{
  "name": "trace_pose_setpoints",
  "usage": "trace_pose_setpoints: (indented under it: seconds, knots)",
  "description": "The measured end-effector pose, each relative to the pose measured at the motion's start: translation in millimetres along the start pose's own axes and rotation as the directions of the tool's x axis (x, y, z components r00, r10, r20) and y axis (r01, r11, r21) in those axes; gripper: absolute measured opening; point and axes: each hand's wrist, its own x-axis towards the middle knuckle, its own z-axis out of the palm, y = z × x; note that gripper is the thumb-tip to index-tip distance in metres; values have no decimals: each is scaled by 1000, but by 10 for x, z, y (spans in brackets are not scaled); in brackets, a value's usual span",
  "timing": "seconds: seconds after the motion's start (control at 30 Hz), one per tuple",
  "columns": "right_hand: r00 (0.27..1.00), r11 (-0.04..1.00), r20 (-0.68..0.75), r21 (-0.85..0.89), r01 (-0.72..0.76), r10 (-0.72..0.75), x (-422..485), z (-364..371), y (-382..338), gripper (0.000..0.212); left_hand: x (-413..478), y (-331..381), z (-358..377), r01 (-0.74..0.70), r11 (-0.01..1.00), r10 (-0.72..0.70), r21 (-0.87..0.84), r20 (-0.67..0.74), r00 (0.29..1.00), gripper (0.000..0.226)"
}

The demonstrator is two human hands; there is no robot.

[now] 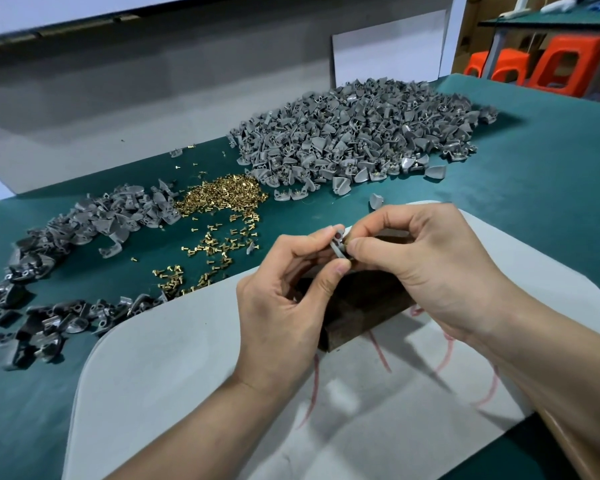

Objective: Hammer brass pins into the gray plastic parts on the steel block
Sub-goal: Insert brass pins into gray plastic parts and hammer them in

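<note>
Seating of a pin seems to be the step in hand, seen from the head camera. The left hand [284, 299] pinches a gray plastic part [337, 242] between thumb and forefinger, its other fingers curled under, and holds it just above the far edge of the steel block [361, 306]. The block sits on a pale gray mat [187, 358] near the person. The right hand [423, 268] closes in from the right with thumb and forefinger tips pressed against the part's side. It is probably pushing in a pin, though whatever it pinches is too small and hidden to make out. Loose brass pins [222, 197] lie heaped and scattered on the green table [534, 174], far and left of the hands. They lie between a smaller heap of parts [94, 220] on the left and a big pile of parts [354, 133] at the far right. No hammer shows. To do this well, I judge, the pin should enter its hole straight and stand unaided before the part goes down flat on the block. A tilted pin would likely bend or skid under a blow.
</note>
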Motion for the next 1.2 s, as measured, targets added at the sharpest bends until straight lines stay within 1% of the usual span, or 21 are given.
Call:
trace_pose_setpoints:
  seconds: [0.2,0.4,0.47,0.53,0.67,0.73,0.8,0.9,1.03,1.1,1.2]
  knots:
    - [1000,1000,-18,-20,-3,2,8,11,37,11,-9,-22,-5,11,1000,-11,-13,-5,1000,23]
    - [1000,1000,-1,-11,-20,20,11,-13,44,10,2,-32,7,0,1000,-1,-15,-5,1000,23]
    - [999,996,35,83,-41,38,9,-22,27,2,3,-33,16,1,1000,-1,-8,-8,1000,23]
    - [996,974,70,211,-77,63,-2,-26,13,11,-1,-28,7,-12,1000,12,4,-11,1000,24]
    - [986,904,142,405,-138,87,1,-28,-34,11,8,-13,-19,-65,996,66,54,-23,998,25]
    - [985,867,150,477,-146,83,15,-40,-52,15,19,-8,-8,-89,994,91,70,-24,996,25]
    - [986,850,142,507,-144,83,21,-40,-57,19,15,-7,-6,-98,993,100,67,-21,995,26]
    - [988,850,133,508,-138,81,24,-31,-39,18,-5,-11,-27,-108,992,109,64,-12,994,27]
    - [985,869,167,479,-124,49,30,-34,-40,11,-6,-17,-48,-105,993,106,56,-13,994,26]
    - [985,893,169,437,-104,32,33,-40,-46,15,-3,-19,-48,-104,993,105,57,-9,994,26]
    - [989,940,147,337,-46,-4,31,-38,-37,7,1,-18,-48,-104,993,104,54,-1,995,27]
